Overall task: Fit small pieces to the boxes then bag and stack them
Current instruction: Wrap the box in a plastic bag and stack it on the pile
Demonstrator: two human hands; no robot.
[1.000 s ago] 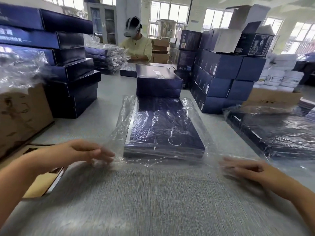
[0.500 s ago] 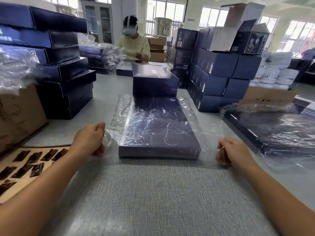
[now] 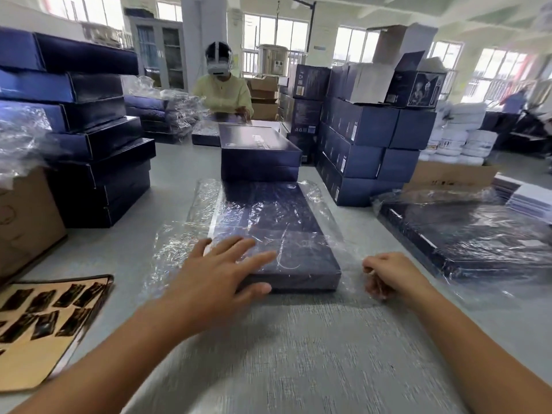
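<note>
At the middle of a grey desk (image 3: 298,354), a flat navy box (image 3: 298,240) is seen lying inside a clear bag (image 3: 179,243), its far end near a short stack (image 3: 260,156) of like boxes. The left hand (image 3: 218,273) is pressed flat on the box's near left corner, fingers straight and spread, while the bag's loose edge beside the near right corner is pinched in the curled fingers of the right hand (image 3: 388,276). A tan sheet (image 3: 27,369) of small dark pieces (image 3: 44,324) is laid at the desk's left edge, and bagged boxes (image 3: 466,243) are piled to the right.
</note>
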